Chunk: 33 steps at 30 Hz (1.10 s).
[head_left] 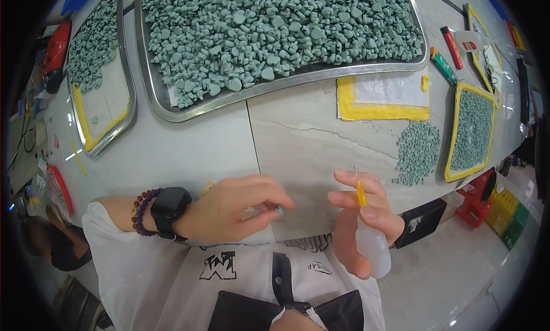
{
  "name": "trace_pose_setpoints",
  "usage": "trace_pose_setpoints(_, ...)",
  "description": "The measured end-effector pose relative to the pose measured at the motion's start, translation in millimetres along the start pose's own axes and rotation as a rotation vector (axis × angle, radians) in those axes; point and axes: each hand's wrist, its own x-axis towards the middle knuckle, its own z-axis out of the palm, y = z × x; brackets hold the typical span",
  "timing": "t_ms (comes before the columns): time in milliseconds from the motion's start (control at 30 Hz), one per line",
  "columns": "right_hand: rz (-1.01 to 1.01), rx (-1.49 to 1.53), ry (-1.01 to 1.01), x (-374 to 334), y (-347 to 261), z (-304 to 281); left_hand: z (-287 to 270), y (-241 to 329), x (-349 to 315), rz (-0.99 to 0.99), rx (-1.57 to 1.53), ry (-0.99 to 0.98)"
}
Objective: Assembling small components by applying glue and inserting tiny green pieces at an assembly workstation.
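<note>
My left hand [243, 208], with a watch and beads at its wrist, pinches a small blue-green stone [279, 209] between thumb and fingertips above the table. My right hand [348, 233] is wrapped round a small translucent white squeeze bottle [372, 253] at the table's front edge. The bottle is held upright, and its yellow needle tip [360, 192] points up and away from me. The two hands are apart, and the needle does not touch the stone.
A large metal tray [197, 109] heaped with green stones spans the far side. Left of it stands a smaller tray [130, 110] of stones. Small stones [418, 153] lie loose at right, beside a yellow-edged tray [448, 173]. Behind are a yellow-bordered sheet [384, 110] and a green tube [444, 66].
</note>
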Motion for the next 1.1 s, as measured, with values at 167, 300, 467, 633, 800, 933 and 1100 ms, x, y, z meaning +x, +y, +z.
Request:
trace_pose_setpoints(167, -0.028, 0.007, -0.017, -0.3, -0.1, -0.6, -7.6, 15.4, 2.8, -0.045, -0.156, 0.046)
trace_pose_setpoints(300, 0.028, 0.033, -0.077, -4.9, -1.2, -2.9, -15.9, 15.5, 31.6, -0.119, -0.478, 0.116)
trace_pose_setpoints(467, 0.177, 0.015, -0.050, 0.1, -6.0, 3.8, -18.8, -0.7, 42.0, -0.133, -0.626, 0.134)
trace_pose_setpoints(633, 0.188, 0.015, -0.160, 4.2, -0.1, 0.1, -21.3, -3.0, 41.4, -0.170, -0.582, 0.141)
trace_pose_setpoints(800, 0.245, 0.021, -0.178, 4.2, 0.8, 1.2, -21.1, -4.6, 41.8, -0.131, -0.575, 0.132)
trace_pose_setpoints(933, 0.230, -0.011, -0.193, 5.0, 0.9, 1.1, -20.6, -4.6, 41.7, -0.134, -0.585, 0.127)
trace_pose_setpoints(1100, 0.251, -0.031, -0.194, 4.9, -0.7, 0.8, -19.8, -5.2, 41.2, -0.129, -0.614, 0.124)
